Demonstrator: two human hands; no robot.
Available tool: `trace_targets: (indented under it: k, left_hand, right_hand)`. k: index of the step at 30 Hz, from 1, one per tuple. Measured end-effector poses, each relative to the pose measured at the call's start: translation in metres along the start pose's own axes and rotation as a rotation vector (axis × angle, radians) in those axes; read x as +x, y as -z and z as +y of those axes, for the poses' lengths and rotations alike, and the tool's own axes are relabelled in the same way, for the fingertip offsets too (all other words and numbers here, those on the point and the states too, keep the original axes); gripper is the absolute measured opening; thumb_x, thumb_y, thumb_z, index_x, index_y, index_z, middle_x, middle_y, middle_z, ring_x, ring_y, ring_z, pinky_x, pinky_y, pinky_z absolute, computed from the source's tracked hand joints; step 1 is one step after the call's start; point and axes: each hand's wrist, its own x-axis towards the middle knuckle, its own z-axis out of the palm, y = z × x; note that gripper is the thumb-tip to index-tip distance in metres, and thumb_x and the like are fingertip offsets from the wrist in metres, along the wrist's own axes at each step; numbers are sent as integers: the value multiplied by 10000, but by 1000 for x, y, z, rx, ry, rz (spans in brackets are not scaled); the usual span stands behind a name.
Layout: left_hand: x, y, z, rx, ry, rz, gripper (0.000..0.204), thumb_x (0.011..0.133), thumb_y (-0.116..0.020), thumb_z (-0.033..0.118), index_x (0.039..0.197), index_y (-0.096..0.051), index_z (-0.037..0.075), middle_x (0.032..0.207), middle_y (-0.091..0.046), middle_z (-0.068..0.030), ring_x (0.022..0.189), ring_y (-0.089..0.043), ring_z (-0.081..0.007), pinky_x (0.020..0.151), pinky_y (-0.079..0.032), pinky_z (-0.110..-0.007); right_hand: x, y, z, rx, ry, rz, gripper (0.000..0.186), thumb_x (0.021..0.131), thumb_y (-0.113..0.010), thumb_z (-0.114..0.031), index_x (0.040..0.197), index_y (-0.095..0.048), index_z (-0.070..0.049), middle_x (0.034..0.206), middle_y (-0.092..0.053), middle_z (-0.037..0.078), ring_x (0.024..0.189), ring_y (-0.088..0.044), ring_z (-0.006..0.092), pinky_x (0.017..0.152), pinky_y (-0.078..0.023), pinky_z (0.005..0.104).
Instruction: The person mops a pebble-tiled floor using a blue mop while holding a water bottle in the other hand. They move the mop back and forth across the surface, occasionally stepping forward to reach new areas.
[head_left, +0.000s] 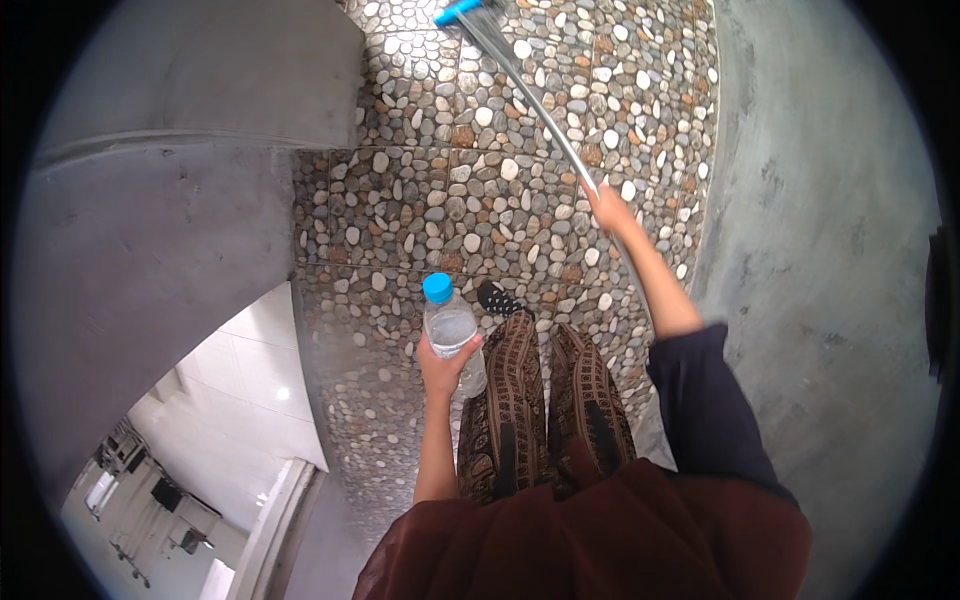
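A clear plastic bottle (pixel 453 335) with a blue cap is held upright in front of me, and my left hand (pixel 441 365) is wrapped round its body. The bottle has clear liquid in it, and the cap is on. My right hand (pixel 606 207) grips the silver pole (pixel 545 115) of a long-handled floor tool. The pole slants away to the far left and ends in a blue head (pixel 458 12) on the floor, cut by the picture's top edge. Blur at that end hides whether it is a mop, a broom or a squeegee.
The floor (pixel 400 205) is covered in pebble-patterned tiles. A grey wall (pixel 800 250) runs along my right, and another grey wall (pixel 160 220) stands at the left. Beyond an opening at the lower left lies a room with white floor tiles (pixel 250 370). My shoe (pixel 497 298) shows below the patterned trousers.
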Motion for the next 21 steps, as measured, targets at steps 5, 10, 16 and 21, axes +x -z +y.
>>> trace_targets:
  k: [5,10,16,21]
  left_hand:
    - [-19,-9,14,99,-48,-39,446,612,-762,122,969,-519,9,868,-600,-60,760,-569,-130,698,-450,-263]
    - [-33,-27,22,141,-27,-123,432,611,-765,138,948,-525,10,863,-603,-62,769,-574,-132,705,-451,-268]
    - [-51,-64,9,264,-76,-233,423,615,-765,148,933,-525,8,846,-607,-64,753,-579,-134,685,-456,-273]
    - [-80,-108,-16,240,-61,-317,412,621,-760,147,930,-526,9,843,-605,-58,753,-574,-128,691,-451,-268]
  right_hand:
    - [67,31,-29,-111,-251,-39,683,826,-300,-581,980,-544,39,887,-592,232,860,-571,355,761,-431,431]
    - [-40,21,107,-165,-126,36,706,803,-288,-622,1003,-523,13,954,-553,265,911,-518,418,780,-410,466]
    - [-386,-48,238,-58,-425,167,426,862,-375,-433,872,-484,-22,723,-558,226,727,-527,432,640,-400,489]
    - [-632,-98,248,82,-836,-24,474,852,-391,-439,978,-500,4,808,-571,240,762,-551,401,644,-425,460]
